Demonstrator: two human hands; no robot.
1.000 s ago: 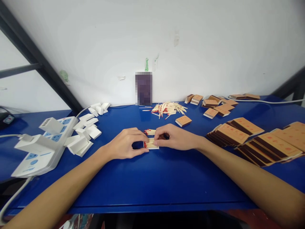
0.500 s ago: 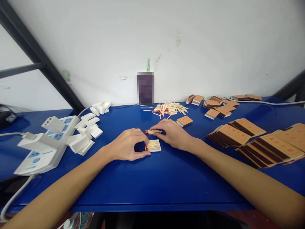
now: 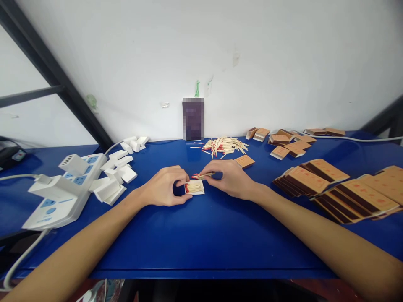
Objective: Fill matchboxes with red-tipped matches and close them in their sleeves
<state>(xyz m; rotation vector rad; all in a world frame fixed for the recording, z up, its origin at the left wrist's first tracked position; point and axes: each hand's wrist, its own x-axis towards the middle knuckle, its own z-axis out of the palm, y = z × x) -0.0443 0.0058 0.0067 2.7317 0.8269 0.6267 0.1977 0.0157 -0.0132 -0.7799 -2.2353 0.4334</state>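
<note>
A white matchbox tray (image 3: 201, 192) lies on the blue table with a layer of red-tipped matches (image 3: 194, 186) in it. My left hand (image 3: 166, 186) grips the tray by its left end, thumb at the near side and fingers at the far side. Just behind the tray, my right hand (image 3: 231, 178) pinches a small bunch of matches (image 3: 201, 175) between thumb and fingers, red heads pointing left. Farther back, against the wall, a loose heap of matches (image 3: 225, 145) is spread out. One closed-looking matchbox cover (image 3: 244, 161) sits behind my right hand.
White empty trays (image 3: 118, 172) lie in a jumble at left, beside a white power strip (image 3: 67, 197) with plugs and cables. Orange-brown matchbox covers (image 3: 302, 180) are stacked at right, with more boxes (image 3: 283, 140) behind. A dark blurred panel (image 3: 193, 119) stands at the wall.
My left hand has shifted the tray slightly left and away from me. My right hand has brought its bunch of matches up off the table, close over the tray's far edge.
</note>
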